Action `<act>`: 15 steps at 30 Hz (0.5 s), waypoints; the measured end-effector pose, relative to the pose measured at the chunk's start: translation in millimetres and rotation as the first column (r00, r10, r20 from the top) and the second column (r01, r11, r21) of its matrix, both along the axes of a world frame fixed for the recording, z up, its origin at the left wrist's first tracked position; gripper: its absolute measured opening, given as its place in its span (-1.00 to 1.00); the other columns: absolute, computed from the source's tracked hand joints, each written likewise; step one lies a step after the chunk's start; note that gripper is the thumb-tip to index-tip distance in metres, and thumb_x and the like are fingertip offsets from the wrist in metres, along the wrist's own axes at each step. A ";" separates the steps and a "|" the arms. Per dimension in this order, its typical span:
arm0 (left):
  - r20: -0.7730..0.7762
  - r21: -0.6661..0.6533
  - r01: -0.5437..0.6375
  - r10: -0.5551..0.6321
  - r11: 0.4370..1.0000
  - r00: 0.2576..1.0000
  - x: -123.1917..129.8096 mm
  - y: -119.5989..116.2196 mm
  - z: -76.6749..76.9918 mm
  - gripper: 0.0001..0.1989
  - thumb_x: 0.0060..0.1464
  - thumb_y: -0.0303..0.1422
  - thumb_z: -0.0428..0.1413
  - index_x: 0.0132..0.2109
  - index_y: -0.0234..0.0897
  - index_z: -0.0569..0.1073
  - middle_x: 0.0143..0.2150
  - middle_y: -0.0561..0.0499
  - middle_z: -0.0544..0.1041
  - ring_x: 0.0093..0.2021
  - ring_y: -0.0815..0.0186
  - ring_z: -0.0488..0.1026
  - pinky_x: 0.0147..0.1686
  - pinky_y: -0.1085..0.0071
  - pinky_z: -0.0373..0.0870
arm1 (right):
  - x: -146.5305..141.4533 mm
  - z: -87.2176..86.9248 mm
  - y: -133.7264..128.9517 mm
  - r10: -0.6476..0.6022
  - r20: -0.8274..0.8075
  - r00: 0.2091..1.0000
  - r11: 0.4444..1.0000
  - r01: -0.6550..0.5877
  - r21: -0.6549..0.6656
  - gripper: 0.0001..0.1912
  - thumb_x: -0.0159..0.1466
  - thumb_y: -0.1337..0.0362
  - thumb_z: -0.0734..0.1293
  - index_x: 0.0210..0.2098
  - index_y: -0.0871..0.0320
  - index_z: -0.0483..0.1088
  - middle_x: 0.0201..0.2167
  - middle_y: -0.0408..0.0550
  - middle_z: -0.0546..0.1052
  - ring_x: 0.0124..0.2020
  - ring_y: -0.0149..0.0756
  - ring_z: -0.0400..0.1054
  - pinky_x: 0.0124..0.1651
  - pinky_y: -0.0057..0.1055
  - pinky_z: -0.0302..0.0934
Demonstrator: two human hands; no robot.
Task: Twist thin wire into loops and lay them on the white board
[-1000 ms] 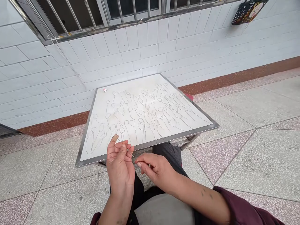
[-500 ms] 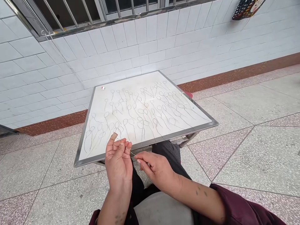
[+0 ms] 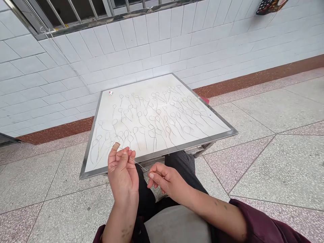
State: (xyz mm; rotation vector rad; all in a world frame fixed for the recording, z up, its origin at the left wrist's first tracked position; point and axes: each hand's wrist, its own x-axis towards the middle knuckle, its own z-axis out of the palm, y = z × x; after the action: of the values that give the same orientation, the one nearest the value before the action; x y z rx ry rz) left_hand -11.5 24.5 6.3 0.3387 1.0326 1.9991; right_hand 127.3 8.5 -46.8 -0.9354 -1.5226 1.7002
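Between my hands, over the table's near edge, a thin pale wire (image 3: 141, 165) is stretched. My left hand (image 3: 124, 168), palm up, pinches its upper end between thumb and fingers; a loop of wire shows just past the fingertips. The other end is pinched in my right hand (image 3: 165, 179), lower and to the right. Many thin looped wires (image 3: 168, 130) with long tails lie spread in uneven rows on the white tabletop (image 3: 141, 84). A few tails reach over the near metal edge.
A small white and red object (image 3: 110, 93) sits at the table's far left corner. Behind the table is a tiled wall (image 3: 141, 64) with a barred window. My knees are under the near edge. A patterned bag (image 3: 270, 6) hangs at the upper right.
My hands have moved apart, the left one shifting left, and more of the wire shows between them. The view has shifted slightly.
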 end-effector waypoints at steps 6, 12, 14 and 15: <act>0.001 -0.010 0.018 -0.018 1.000 1.000 -0.4 0.1 1.7 -0.61 0.01 -0.68 0.22 -0.02 -0.26 0.54 -0.42 0.12 0.45 -0.29 0.46 0.49 -0.17 0.54 0.47 | -0.4 1.0 2.0 -0.009 -0.228 0.974 0.971 -0.046 -0.234 -0.62 0.23 -0.05 0.38 -0.35 0.14 0.30 -0.50 -0.17 0.50 -0.54 -0.47 0.18 -0.55 -0.56 0.04; 0.007 -0.050 0.047 -0.047 0.998 0.999 -1.8 8.1 0.3 -0.65 0.04 -0.69 0.18 -0.05 -0.28 0.54 -0.37 0.06 0.51 -0.32 0.47 0.48 -0.18 0.53 0.46 | -1.0 -4.3 -1.3 -0.023 -0.247 0.969 0.990 -0.012 -0.137 -0.61 0.26 -0.06 0.37 -0.38 0.14 0.29 -0.53 -0.20 0.48 -0.58 -0.50 0.10 -0.52 -0.52 0.01; 0.015 -0.054 0.057 -0.057 0.997 0.998 -2.0 10.0 -0.8 -0.65 0.03 -0.69 0.19 -0.06 -0.28 0.54 -0.38 0.07 0.49 -0.31 0.47 0.48 -0.17 0.53 0.46 | -0.9 -5.5 -3.3 -0.036 -0.246 0.969 0.998 0.023 -0.057 -0.63 0.29 -0.03 0.34 -0.40 0.13 0.30 -0.53 -0.20 0.47 -0.56 -0.48 0.12 -0.47 -0.50 0.05; 0.017 -0.053 0.063 -0.062 0.997 0.998 -1.9 10.5 -1.4 -0.65 0.02 -0.69 0.20 -0.06 -0.28 0.54 -0.38 0.07 0.48 -0.31 0.47 0.48 -0.16 0.53 0.45 | -0.7 -6.0 -4.3 -0.046 -0.238 0.970 0.999 0.045 -0.010 -0.64 0.31 -0.02 0.33 -0.41 0.13 0.30 -0.52 -0.19 0.47 -0.54 -0.47 0.15 -0.44 -0.48 0.08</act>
State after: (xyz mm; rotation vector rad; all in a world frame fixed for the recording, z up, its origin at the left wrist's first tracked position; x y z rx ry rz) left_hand -13.3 34.9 4.9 0.3229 1.0516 1.9118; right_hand 126.6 4.2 -52.8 -0.7326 -1.3302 1.7156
